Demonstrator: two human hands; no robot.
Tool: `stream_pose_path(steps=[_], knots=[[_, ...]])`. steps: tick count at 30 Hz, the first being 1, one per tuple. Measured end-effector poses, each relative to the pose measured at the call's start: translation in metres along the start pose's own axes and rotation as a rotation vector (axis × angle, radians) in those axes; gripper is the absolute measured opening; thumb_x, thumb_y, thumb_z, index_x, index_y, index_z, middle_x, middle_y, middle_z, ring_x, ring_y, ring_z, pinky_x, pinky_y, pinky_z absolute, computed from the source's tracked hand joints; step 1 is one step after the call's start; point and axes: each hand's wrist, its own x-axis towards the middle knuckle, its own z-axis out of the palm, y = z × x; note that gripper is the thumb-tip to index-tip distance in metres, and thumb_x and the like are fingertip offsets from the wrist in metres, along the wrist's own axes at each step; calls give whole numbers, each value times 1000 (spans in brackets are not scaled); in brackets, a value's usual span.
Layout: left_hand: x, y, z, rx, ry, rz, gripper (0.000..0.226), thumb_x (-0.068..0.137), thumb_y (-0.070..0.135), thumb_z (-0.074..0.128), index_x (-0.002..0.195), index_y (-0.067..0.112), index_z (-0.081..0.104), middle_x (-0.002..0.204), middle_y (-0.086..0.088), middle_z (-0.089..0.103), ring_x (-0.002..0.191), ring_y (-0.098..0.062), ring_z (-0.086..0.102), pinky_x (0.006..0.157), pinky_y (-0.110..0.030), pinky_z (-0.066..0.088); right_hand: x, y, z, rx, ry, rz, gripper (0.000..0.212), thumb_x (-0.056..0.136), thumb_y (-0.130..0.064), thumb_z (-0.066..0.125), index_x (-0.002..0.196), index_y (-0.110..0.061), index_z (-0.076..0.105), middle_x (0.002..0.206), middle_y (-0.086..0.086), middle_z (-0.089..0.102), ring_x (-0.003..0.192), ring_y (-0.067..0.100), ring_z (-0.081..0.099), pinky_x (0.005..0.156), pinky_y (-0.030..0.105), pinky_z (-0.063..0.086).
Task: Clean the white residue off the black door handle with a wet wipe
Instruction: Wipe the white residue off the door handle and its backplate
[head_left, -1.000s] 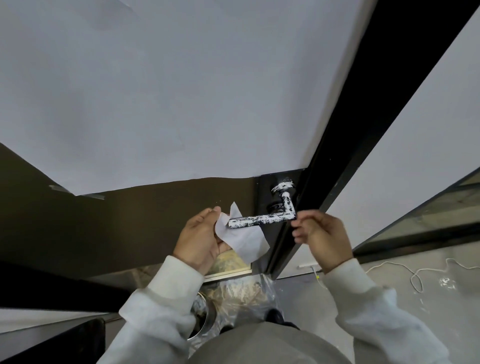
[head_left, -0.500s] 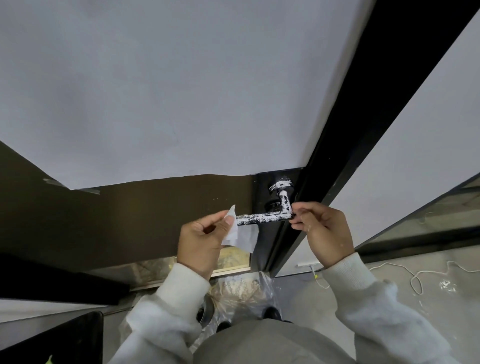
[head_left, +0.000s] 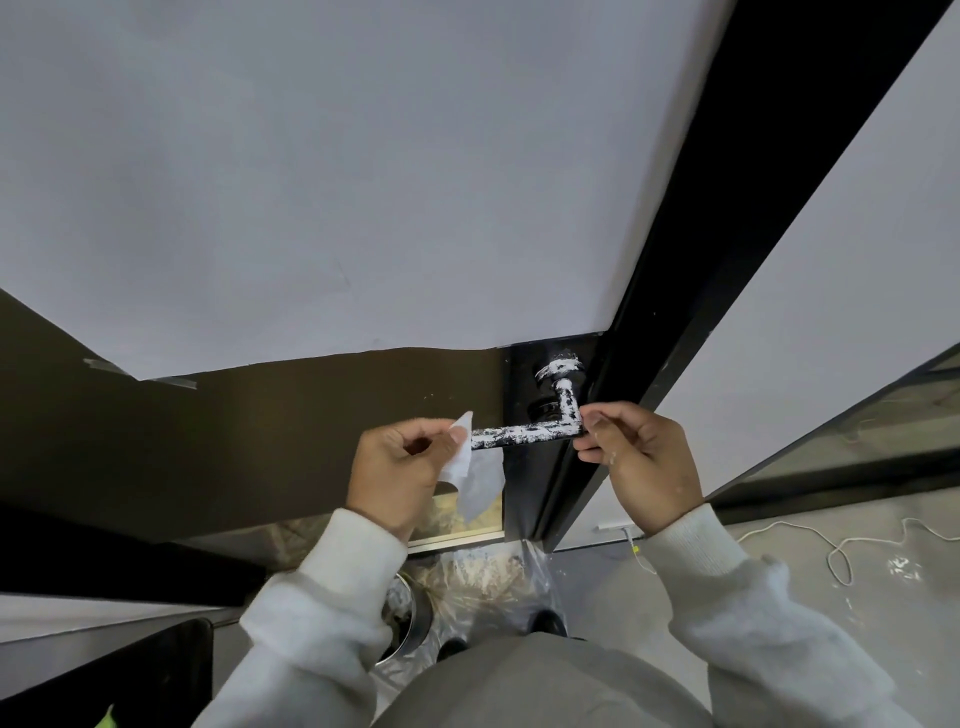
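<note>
— So where do we stand?
— Our left hand (head_left: 400, 467) pinches the wipe (head_left: 470, 470) at the handle (head_left: 524, 435)'s free end; the bar runs rightward to our right hand (head_left: 636, 460), pinching its elbow.
— Then we wipe along it, left to right.

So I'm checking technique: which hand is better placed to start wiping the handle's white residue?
The left hand: it pinches the white wet wipe right at the free end of the black lever door handle. The right hand holds no wipe and sits at the handle's corner.
</note>
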Motion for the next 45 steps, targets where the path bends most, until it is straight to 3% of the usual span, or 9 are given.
stream_pose_path(steps=[5,12,16,24,28,35,38,41,45], knots=[[7,5,16,66,107,-31,24,90,23,74,70,10,78,68,-4,71,65,-15,59,66,-27,49,4,-1,1,-10,5,-7,17,96,-11,61,89,-16,75,81,5,74,75,21,75,74,38,62],[4,6,-2,-403,-139,-285,28,97,16,57,104,-8,71,108,-24,74,98,-33,70,83,-40,61,0,3,0,12,10,8,15,96,-14,63,92,-19,76,79,3,75,76,21,75,75,37,62],[2,2,3,-214,-147,-132,30,78,25,74,101,8,79,106,-16,78,104,-33,71,89,-47,59,-1,3,0,11,10,11,15,96,-14,63,92,-21,76,77,4,75,76,20,74,74,36,62],[3,-10,10,295,9,234,8,83,22,81,86,29,82,86,12,80,88,-7,75,85,-33,58,-1,6,0,26,16,18,16,95,-12,62,91,-19,76,75,0,74,74,23,74,74,39,62],[0,-6,20,137,102,118,8,87,30,76,82,29,82,83,9,80,89,-13,75,87,-37,58,0,5,-1,45,6,15,17,96,-12,61,90,-18,76,74,-2,74,73,22,73,74,40,61],[-2,-13,-14,-535,-114,-372,31,94,7,56,120,-5,68,129,-26,66,120,-40,64,106,-59,45,0,6,-8,97,0,24,23,97,-5,56,89,-16,75,80,9,74,71,20,70,73,40,61],[-5,-18,-21,-534,-212,-321,26,91,-1,59,111,2,76,120,-20,72,107,-31,68,89,-40,56,0,7,-8,108,-6,27,24,97,-5,56,88,-16,75,79,8,74,70,20,70,73,41,61],[-6,-27,-15,-426,-182,-182,51,78,9,81,126,0,66,116,-20,71,97,-24,69,75,-29,60,0,6,-7,110,-12,23,25,98,-5,56,86,-17,75,79,10,73,70,20,70,73,40,61],[-6,-17,-1,-100,-65,138,26,84,-1,71,107,12,77,94,-1,80,86,-11,73,73,-27,60,3,7,-5,109,-19,25,24,97,-6,58,85,-18,75,77,8,72,69,20,70,72,40,60]])
